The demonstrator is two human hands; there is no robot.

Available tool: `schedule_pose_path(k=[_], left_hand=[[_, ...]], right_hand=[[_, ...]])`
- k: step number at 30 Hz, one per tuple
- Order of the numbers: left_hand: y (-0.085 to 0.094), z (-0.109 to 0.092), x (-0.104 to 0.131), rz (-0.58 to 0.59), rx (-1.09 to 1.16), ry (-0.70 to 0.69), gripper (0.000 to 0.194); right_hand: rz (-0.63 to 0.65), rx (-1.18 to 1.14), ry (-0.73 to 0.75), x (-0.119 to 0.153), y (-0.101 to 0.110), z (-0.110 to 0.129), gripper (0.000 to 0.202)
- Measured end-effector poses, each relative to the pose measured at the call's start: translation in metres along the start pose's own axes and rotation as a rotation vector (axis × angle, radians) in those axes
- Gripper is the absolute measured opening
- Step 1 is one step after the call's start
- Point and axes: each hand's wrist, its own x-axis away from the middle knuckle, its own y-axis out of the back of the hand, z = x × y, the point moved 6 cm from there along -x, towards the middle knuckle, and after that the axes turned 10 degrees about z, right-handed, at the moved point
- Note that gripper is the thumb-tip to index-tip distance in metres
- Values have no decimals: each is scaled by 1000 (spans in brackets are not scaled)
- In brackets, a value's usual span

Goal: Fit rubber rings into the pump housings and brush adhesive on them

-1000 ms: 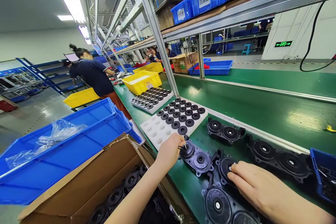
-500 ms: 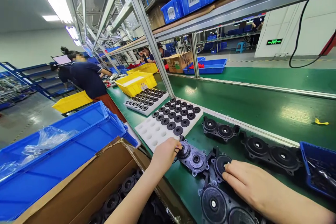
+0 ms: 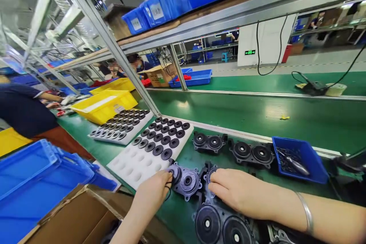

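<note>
My left hand is closed at the left end of a grey two-ring housing, with a thin black ring or cord hanging by its fingers. What is pinched there is too small to name. My right hand has its fingers bent together over another dark housing, covering much of it; anything between the fingertips is hidden. Nearer me lies a larger housing with white-centred discs. Two more housings, one behind the grey one and one to its right, lie along the rail.
White foam trays hold black discs. A blue bin of small black parts and a screwdriver-like tool stands right. Yellow bins, a cardboard box, blue crates and a person are left. A metal post rises behind.
The view has swung right, so the scene sits further left and the blue bin shows fully. My right fingers cover more of the housing; my left hand remains at the grey one.
</note>
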Motion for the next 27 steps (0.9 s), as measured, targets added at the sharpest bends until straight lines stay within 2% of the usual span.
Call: schedule_pose_path(k=[2, 3, 6, 8, 10, 12, 16, 21, 24, 27], left_hand=[[6, -4, 1, -13, 150, -10, 12], [8, -7, 5, -21, 242, -10, 17], [6, -16, 22, -15, 570, -4, 53], [-3, -26, 37, 29, 785, -11, 69], [-14, -39, 49, 108, 959, -27, 71], [-23, -52, 58, 198, 1089, -44, 64], [-30, -77, 63, 307, 1236, -109, 56], [-36, -93, 55, 289, 1462, -141, 52], [-43, -98, 52, 286, 1489, -142, 54], [-47, -99, 52, 281, 1534, -133, 58]], right_hand=[[-77, -100, -42, 2, 2, -2, 25], [-118, -168, -49, 3, 2, -4, 28], [-220, -389, -7, 5, 0, -11, 30], [-239, -544, -24, 5, -2, -19, 31], [-207, -760, -114, 3, -8, -28, 32], [-167, -1042, -241, 2, -16, -35, 34], [-192, -1492, -365, 1, -25, -37, 48], [-219, -1624, -391, 1, -21, -36, 55], [-250, -1656, -372, 3, -14, -32, 53], [-222, -1638, -366, 3, -10, -25, 50]])
